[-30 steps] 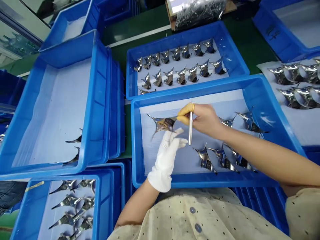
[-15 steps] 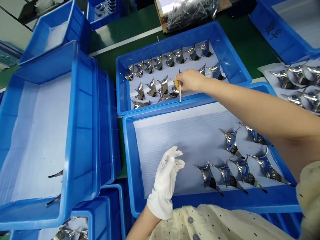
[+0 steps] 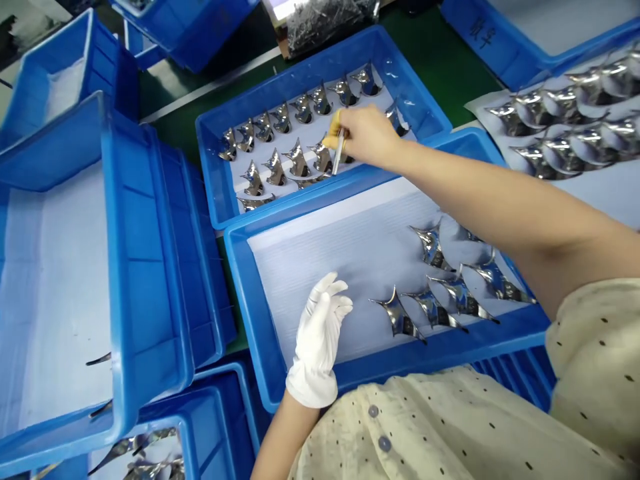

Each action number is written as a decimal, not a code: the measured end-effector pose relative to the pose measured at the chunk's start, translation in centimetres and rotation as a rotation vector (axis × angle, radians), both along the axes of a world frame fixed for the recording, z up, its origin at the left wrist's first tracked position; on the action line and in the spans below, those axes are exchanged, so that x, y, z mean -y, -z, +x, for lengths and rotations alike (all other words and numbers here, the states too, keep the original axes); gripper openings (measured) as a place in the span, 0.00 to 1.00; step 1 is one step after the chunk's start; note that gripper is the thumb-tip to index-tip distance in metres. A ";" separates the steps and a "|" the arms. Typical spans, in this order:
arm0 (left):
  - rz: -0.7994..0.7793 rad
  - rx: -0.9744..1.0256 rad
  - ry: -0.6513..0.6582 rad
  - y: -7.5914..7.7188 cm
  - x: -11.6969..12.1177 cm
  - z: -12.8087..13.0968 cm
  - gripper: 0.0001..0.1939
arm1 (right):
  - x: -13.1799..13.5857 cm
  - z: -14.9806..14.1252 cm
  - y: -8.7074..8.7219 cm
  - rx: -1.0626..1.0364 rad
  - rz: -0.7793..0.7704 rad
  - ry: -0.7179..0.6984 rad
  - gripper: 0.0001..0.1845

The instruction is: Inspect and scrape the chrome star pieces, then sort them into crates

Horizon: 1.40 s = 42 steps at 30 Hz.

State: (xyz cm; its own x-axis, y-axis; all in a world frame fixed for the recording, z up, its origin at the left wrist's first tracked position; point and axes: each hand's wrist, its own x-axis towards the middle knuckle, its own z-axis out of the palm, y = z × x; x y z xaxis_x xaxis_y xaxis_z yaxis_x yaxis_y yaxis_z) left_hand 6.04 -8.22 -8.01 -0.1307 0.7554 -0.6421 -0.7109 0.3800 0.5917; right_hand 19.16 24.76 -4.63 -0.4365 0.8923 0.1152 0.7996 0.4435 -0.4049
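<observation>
My left hand point(image 3: 317, 337), in a white glove, hovers over the near blue tray point(image 3: 250, 293). Its fingers are loosely curved and apart, with nothing in them. My right hand point(image 3: 367, 137), wearing yellow finger covers, reaches into the far blue tray point(image 3: 210, 167). It is closed on a slim silver pen-like tool point(image 3: 339, 152), which points down. Rows of shiny curved metal pieces point(image 3: 296, 159) with pointed corners stand there. One piece lies partly hidden beneath my fingers; I cannot tell if they grip it. Similar metal pieces point(image 3: 397, 317) lie in the near tray's right half.
Stacked blue crates point(image 3: 145, 267) rise on the left. A lower-left crate point(image 3: 200, 413) holds more metal pieces. On the right, a white sheet point(image 3: 600, 180) carries rows of them. A plastic-wrapped bundle point(image 3: 330, 27) sits at the back on the green surface point(image 3: 440, 60).
My right hand has gone from the near tray, where a metal piece was between both hands, to the far tray. My left hand stays over the near tray, now empty. The view has shifted.
</observation>
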 end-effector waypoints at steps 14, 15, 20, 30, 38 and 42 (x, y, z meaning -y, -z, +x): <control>0.226 -0.078 0.118 -1.6 1.4 0.2 0.25 | 16.1 13.9 5.5 0.362 -0.122 0.100 0.08; 0.241 -0.099 0.125 -1.7 1.5 0.2 0.24 | 16.1 13.8 5.3 0.310 -0.106 0.119 0.10; 0.330 -0.360 0.133 -1.6 1.6 -0.1 0.26 | 17.9 10.9 2.8 -0.238 -0.083 -0.101 0.13; 0.402 -0.679 0.194 -3.1 1.0 -0.7 0.20 | 23.7 3.7 0.9 -1.218 -0.566 -0.531 0.25; 0.487 -1.105 0.076 -1.6 2.0 0.2 0.17 | 24.4 2.2 3.4 -1.334 -0.584 -0.355 0.30; 0.602 -1.212 0.035 -1.3 1.8 0.4 0.17 | 24.8 1.9 3.5 -1.355 -0.665 -0.399 0.26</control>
